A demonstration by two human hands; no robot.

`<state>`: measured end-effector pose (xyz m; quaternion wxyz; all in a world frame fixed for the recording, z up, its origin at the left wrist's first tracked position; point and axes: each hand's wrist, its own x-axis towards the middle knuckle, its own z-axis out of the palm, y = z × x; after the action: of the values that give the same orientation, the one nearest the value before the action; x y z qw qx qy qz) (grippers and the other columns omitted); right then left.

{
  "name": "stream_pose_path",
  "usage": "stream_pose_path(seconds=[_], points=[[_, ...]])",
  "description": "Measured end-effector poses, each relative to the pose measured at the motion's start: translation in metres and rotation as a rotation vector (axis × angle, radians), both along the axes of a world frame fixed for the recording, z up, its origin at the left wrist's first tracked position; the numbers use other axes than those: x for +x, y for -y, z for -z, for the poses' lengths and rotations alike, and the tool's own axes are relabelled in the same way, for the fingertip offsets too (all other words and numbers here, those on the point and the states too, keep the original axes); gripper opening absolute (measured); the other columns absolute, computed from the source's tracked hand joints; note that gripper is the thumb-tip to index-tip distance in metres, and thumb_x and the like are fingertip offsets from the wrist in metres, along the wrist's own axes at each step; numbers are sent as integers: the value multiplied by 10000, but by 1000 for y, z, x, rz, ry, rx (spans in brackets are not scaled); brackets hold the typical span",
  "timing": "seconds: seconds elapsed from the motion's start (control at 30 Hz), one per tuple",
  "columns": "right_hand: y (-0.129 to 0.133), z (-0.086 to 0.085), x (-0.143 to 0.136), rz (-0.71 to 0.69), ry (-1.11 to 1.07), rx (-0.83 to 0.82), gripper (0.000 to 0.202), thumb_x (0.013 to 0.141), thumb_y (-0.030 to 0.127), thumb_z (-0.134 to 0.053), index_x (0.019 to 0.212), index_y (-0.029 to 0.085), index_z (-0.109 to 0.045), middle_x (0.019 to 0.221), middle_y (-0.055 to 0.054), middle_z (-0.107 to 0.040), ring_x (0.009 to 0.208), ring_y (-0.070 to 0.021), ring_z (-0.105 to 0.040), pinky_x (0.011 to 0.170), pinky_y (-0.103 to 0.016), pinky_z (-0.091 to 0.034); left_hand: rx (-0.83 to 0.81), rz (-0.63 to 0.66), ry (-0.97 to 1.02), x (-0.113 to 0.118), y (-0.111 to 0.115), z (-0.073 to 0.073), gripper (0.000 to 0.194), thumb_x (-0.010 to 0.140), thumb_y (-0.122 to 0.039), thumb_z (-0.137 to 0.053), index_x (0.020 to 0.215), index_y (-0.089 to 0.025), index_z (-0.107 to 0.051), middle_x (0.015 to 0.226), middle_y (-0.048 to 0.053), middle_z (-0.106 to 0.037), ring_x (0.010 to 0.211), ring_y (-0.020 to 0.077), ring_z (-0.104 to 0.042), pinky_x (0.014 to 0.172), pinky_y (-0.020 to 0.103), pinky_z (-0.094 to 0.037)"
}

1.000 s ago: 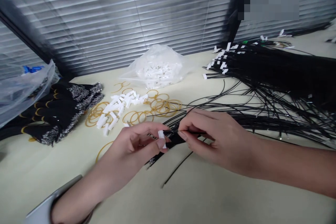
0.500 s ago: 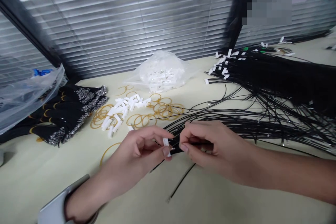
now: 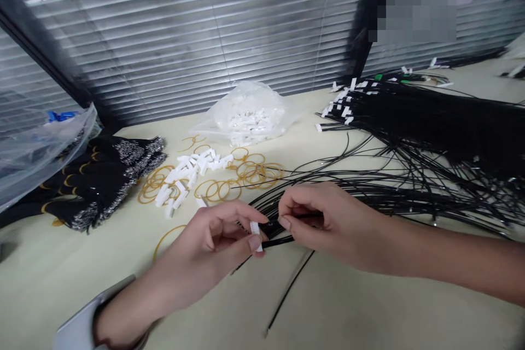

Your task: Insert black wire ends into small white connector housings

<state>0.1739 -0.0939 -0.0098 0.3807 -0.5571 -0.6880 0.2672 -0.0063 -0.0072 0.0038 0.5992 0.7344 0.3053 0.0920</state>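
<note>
Between the thumb and fingers of my left hand [image 3: 217, 246] is a small white plastic connector housing [image 3: 256, 236], held upright with a row of small slots showing. Black wires [image 3: 275, 243] run from the housing toward the right. My right hand [image 3: 324, 224] is closed in a pinch just right of the housing, gripping a thin black wire whose tip is hard to make out. Behind and under this hand spreads a loose bundle of black wires [image 3: 369, 190] with small metal ends. A single black wire [image 3: 290, 287] hangs down toward the front.
White housings [image 3: 188, 168] lie in a pile among yellow rubber bands [image 3: 258, 171]. Behind them sits a clear bag of white parts [image 3: 250, 117]. Banded black wire bundles [image 3: 102, 175] are at left; wires with white connectors [image 3: 346, 101] lie at back right, before window blinds [image 3: 213, 27].
My right hand has shifted slightly up, its fingertips a little farther from the housing. More of the black wires at the housing now show. The view has moved slightly.
</note>
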Motion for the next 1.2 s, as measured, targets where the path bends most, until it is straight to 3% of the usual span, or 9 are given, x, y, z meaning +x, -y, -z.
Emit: stream_pose_path(seconds=[0.37, 0.63, 0.77, 0.87, 1.07, 1.2], points=[[-1, 1, -1, 13, 10, 57, 101, 783, 112, -498, 697, 163, -508, 573, 77, -434, 504, -30, -351, 436, -134, -269, -42, 11, 32, 0, 0, 4, 124, 815, -222, -568, 936, -246, -557, 749, -35, -612, 732, 105, -573, 663, 202, -432], [1, 3, -3, 17, -95, -44, 151, 827, 162, -467, 676, 172, -472, 543, 73, -396, 492, -49, -337, 421, -151, -265, -47, 14, 51, 3, 2, 5, 65, 805, -149, -554, 800, -213, -556, 723, -37, -618, 689, 92, -558, 604, 175, -408], [1, 8, -6, 52, -83, -14, 142, 827, 172, -475, 685, 175, -485, 556, 68, -414, 504, -54, -352, 437, -157, -276, -60, 21, 68, 2, 3, 7, 49, 797, -172, -570, 819, -216, -574, 726, -34, -618, 704, 106, -564, 658, 207, -428], [-1, 9, -5, 70, -44, 13, 137, 836, 193, -482, 702, 180, -507, 570, 63, -440, 518, -61, -369, 450, -163, -291, -41, 5, 54, 3, 4, 6, 17, 803, -218, -568, 818, -209, -567, 713, -30, -600, 684, 103, -538, 599, 193, -397], [1, 9, -1, 41, 102, 265, 48, 850, 148, -495, 852, 181, -531, 679, 43, -546, 593, -69, -472, 551, -169, -369, 1, -31, 62, 6, 2, 2, 69, 811, -259, -546, 861, -213, -534, 690, -30, -590, 657, 102, -518, 545, 190, -361], [3, 11, -2, 68, 269, 427, 126, 834, 62, -478, 806, 175, -526, 700, 25, -555, 643, -89, -492, 611, -200, -387, 6, -54, 52, 7, 1, 2, 85, 794, -276, -562, 840, -209, -535, 679, -30, -597, 650, 100, -525, 523, 177, -354]])
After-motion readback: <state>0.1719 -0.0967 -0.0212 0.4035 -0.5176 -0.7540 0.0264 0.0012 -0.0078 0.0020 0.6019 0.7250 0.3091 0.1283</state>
